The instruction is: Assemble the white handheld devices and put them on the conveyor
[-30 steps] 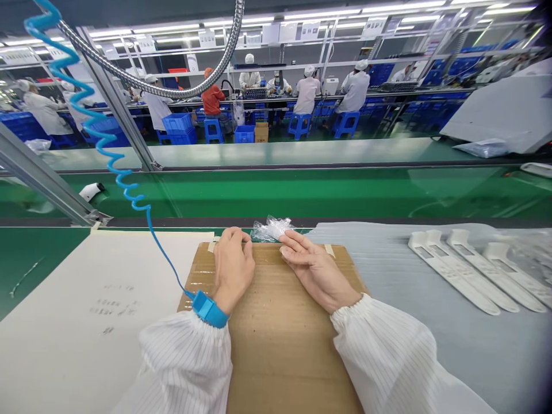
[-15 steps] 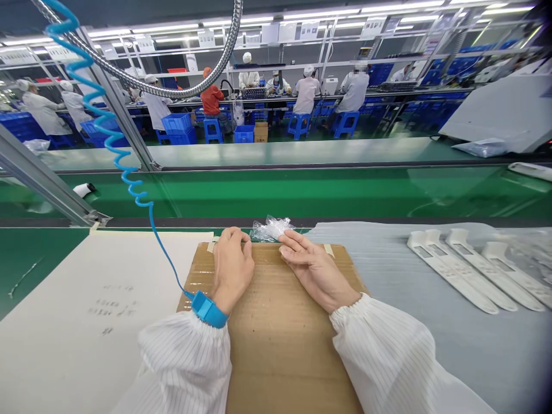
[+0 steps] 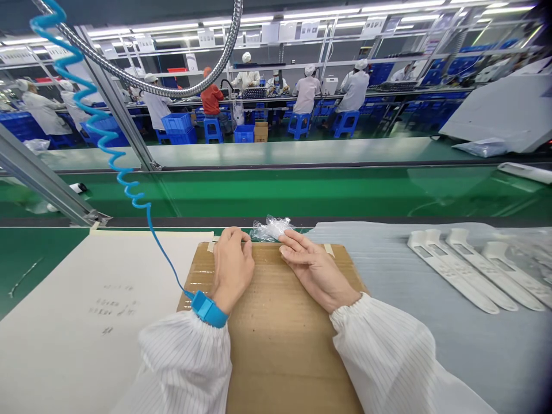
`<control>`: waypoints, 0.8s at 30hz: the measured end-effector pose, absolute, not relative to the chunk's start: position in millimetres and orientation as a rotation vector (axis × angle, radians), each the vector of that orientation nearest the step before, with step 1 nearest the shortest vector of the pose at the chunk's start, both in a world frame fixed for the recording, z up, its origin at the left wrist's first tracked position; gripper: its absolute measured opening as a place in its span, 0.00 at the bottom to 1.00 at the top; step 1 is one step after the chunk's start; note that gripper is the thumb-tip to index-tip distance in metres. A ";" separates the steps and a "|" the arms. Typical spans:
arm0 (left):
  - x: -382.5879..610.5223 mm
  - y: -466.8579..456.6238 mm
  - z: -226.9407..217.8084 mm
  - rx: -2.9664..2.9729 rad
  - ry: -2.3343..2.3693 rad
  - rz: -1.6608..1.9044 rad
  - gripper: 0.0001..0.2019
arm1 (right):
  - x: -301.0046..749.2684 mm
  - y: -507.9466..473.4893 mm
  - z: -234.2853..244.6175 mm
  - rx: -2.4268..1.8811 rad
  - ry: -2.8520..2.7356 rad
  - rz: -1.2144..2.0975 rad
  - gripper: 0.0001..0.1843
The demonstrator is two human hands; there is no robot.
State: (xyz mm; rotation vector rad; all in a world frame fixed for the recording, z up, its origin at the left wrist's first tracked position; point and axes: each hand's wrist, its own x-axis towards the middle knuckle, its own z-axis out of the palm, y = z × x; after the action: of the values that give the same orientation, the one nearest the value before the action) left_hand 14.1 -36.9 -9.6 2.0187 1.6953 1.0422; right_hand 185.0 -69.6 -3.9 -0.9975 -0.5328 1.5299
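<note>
My left hand (image 3: 233,265) rests on the far left part of a flat brown cardboard sheet (image 3: 284,356). Its fingers bend loosely downward, the thumb stands apart from them, and nothing shows in its grasp; the fingertips are hidden. A blue wrist strap (image 3: 209,310) with a coiled blue cord (image 3: 112,155) is on that wrist. On the right side of the cardboard lies my right hand (image 3: 317,270), open, palm turned inward, with fingers stretched out. Its fingertips come close to a crumpled clear plastic bag (image 3: 271,228) at the far edge; whether they touch it I cannot tell.
Several white flat strap-shaped parts (image 3: 470,270) lie on grey foam sheeting (image 3: 388,247) to the right. White paper with writing (image 3: 56,333) covers the left. Beyond runs a green conveyor belt (image 3: 276,190) carrying a white item (image 3: 524,172). Metal posts (image 3: 116,98) rise at left; people work behind.
Both hands stay where they were. The white items on the green belt have shifted left. The coiled cord has swung slightly left.
</note>
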 end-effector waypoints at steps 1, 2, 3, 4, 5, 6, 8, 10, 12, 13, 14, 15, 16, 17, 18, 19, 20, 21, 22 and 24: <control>14.2 -36.7 -9.5 2.020 1.694 1.042 0.06 | 184.8 -69.4 -3.6 -0.996 -0.531 1.529 0.24; 14.2 -36.5 -9.3 2.021 1.694 1.042 0.06 | 184.5 -69.3 -3.2 -0.995 -0.529 1.528 0.24; 14.3 -36.3 -9.2 2.020 1.696 1.043 0.06 | 184.2 -69.2 -2.8 -0.998 -0.526 1.528 0.25; 14.3 -36.2 -9.0 2.018 1.697 1.043 0.06 | 184.0 -69.3 -2.5 -1.003 -0.521 1.529 0.25; 14.3 -36.1 -8.9 2.017 1.696 1.041 0.06 | 183.8 -69.4 -2.2 -1.006 -0.518 1.529 0.25; 14.3 -36.0 -8.8 2.017 1.694 1.040 0.06 | 183.8 -69.6 -2.1 -1.008 -0.515 1.530 0.25; 14.1 -36.0 -9.0 2.017 1.690 1.042 0.06 | 184.0 -69.9 -2.1 -1.006 -0.516 1.533 0.25; 13.8 -36.3 -9.4 2.018 1.686 1.046 0.06 | 184.4 -70.2 -2.5 -0.998 -0.524 1.534 0.24; 13.5 -36.6 -9.9 2.020 1.683 1.052 0.06 | 184.7 -70.1 -2.7 -0.992 -0.533 1.537 0.23; 13.4 -36.7 -10.1 2.021 1.681 1.053 0.06 | 184.7 -70.0 -2.7 -0.991 -0.535 1.538 0.23; 13.3 -36.8 -10.2 2.021 1.680 1.055 0.06 | 184.7 -70.0 -2.7 -0.992 -0.534 1.537 0.23; 13.3 -36.8 -10.2 2.021 1.680 1.057 0.06 | 184.6 -69.9 -2.6 -0.994 -0.533 1.537 0.23; 13.3 -36.7 -10.2 2.020 1.679 1.058 0.06 | 184.4 -69.9 -2.4 -0.996 -0.530 1.536 0.23; 13.4 -36.6 -10.2 2.020 1.679 1.058 0.06 | 184.2 -69.9 -2.2 -0.997 -0.528 1.535 0.23; 13.4 -36.5 -10.1 2.018 1.679 1.059 0.06 | 184.1 -70.0 -2.1 -0.999 -0.526 1.535 0.23; 13.5 -36.4 -10.1 2.018 1.679 1.060 0.06 | 184.0 -70.1 -1.9 -0.999 -0.527 1.535 0.23; 13.5 -36.3 -10.1 2.019 1.680 1.060 0.06 | 183.9 -70.3 -1.7 -0.999 -0.527 1.535 0.23; 13.6 -36.3 -10.1 2.021 1.680 1.059 0.06 | 183.9 -70.5 -1.4 -1.001 -0.527 1.535 0.23; 13.6 -36.3 -10.0 2.023 1.680 1.058 0.06 | 183.9 -70.7 -1.2 -1.001 -0.529 1.535 0.23; 13.6 -36.4 -9.9 2.025 1.678 1.056 0.06 | 183.9 -70.9 -0.8 -1.002 -0.530 1.536 0.23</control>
State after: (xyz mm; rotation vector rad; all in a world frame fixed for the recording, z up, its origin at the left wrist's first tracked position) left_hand 13.6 -36.4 -9.9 2.0253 1.6777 1.0558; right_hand 183.9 -70.9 -0.8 -1.0023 -0.5296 1.5357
